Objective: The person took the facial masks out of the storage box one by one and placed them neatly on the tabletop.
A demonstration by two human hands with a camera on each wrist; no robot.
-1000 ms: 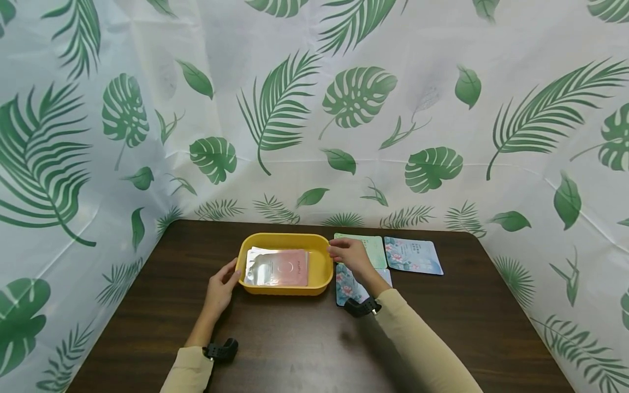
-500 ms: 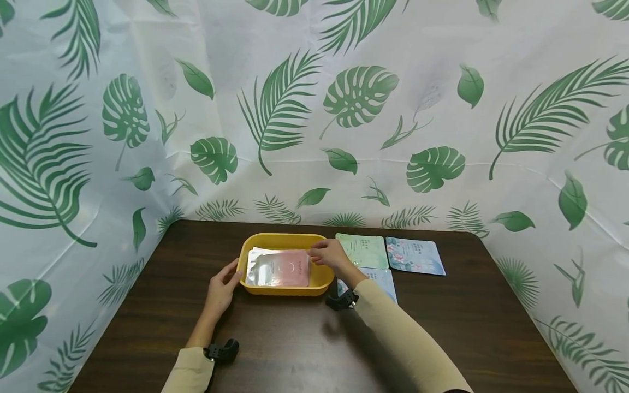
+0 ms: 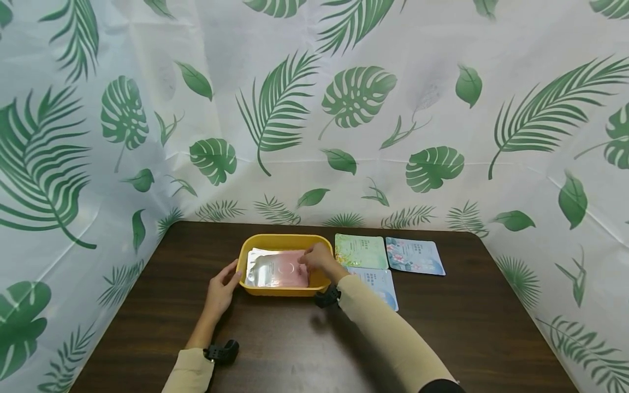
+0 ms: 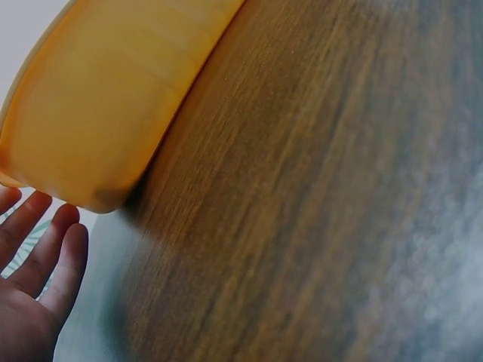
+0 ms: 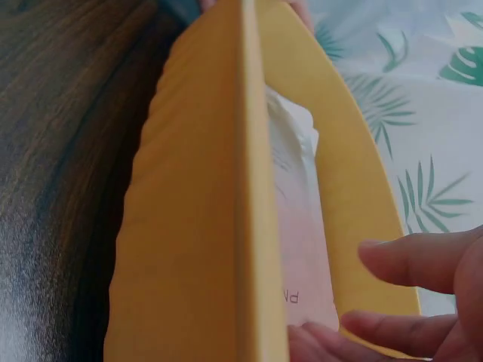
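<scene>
A yellow oblong tray (image 3: 287, 292) sits near the back of the table, holding flat pink-and-silver face mask packets (image 3: 275, 273). At its left end my left hand (image 3: 220, 289) touches the wall with extended fingers; in the left wrist view, the fingertips (image 4: 69, 215) meet the tray's end. My right hand (image 3: 319, 257) reaches over the right part of the tray. In the right wrist view its thumb (image 5: 407, 260) stands apart from the other fingers, which are down at the end of the pink packet. The lower fingers are partly cut off by the tray's near wall.
Right of the tray lie a green mask packet (image 3: 361, 251), a blue floral packet (image 3: 415, 256) and another blue packet (image 3: 375, 281), partly behind my right forearm. The dark wooden table (image 3: 275, 344) ends at a leaf-patterned cloth backdrop (image 3: 295, 120).
My right hand has moved left from the tray's right rim, beside the loose packets, to over the pink packet inside. The left hand has stayed at the left end.
</scene>
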